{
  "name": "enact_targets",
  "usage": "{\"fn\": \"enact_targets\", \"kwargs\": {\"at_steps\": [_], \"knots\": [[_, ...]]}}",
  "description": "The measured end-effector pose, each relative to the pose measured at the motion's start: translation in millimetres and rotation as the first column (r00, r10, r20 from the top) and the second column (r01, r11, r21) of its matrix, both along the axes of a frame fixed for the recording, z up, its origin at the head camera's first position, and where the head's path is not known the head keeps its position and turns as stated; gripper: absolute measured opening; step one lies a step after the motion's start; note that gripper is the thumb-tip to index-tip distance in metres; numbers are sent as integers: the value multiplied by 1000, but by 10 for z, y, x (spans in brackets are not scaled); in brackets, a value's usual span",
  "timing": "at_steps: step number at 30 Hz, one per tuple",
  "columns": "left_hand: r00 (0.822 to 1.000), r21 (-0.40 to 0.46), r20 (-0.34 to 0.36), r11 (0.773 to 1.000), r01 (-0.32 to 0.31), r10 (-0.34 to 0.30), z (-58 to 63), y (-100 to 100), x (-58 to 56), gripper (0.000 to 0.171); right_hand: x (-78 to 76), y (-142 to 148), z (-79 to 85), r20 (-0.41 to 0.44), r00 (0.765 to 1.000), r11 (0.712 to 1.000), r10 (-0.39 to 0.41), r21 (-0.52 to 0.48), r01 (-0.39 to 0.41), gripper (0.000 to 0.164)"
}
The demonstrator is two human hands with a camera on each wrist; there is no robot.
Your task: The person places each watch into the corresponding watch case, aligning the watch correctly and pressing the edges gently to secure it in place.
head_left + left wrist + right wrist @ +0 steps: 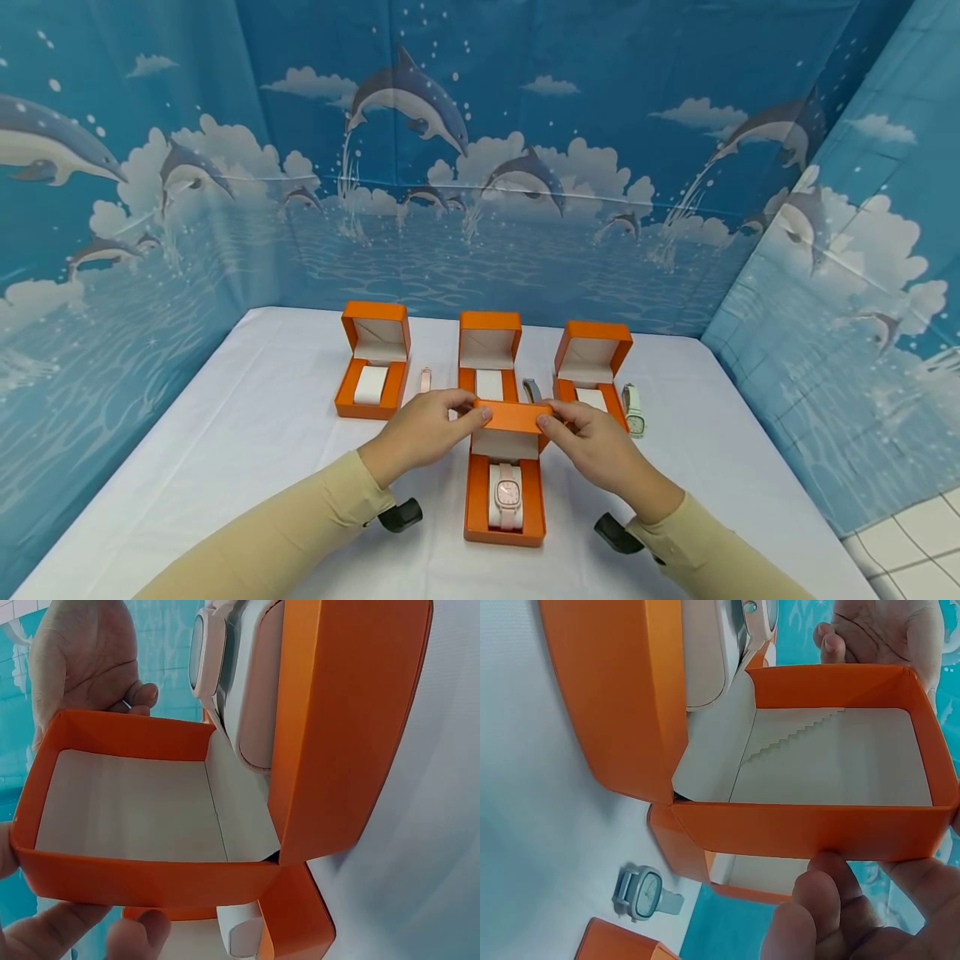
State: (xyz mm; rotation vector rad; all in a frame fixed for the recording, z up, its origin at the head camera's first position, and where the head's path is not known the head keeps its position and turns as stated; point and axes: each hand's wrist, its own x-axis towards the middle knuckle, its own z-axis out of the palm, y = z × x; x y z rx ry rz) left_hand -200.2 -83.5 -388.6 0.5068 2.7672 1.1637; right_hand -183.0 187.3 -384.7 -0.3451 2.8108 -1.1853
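GRIP: your left hand point(426, 429) and right hand point(600, 443) pinch the corners of the raised lid point(513, 417) | LOCATION: box point(532, 500) on table point(247, 433) before you, watch point(507, 493) inside | HANDLING: likely light, stiff; watch glass probably scratchable; hold lid by side walls

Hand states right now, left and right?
Left hand: holding the left side of the open, pale-lined orange lid on the nearest rectangular box.
Right hand: holding the same lid's right side.
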Motion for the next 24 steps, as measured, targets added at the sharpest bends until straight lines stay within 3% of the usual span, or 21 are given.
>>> {"fn": "enact_targets", "kwargs": {"at_steps": [24], "knots": [[999,18,21,999,29,-30,-22,-23,80,49,86,11,-22,-23,999,999,40,-23,-40,47]]}}
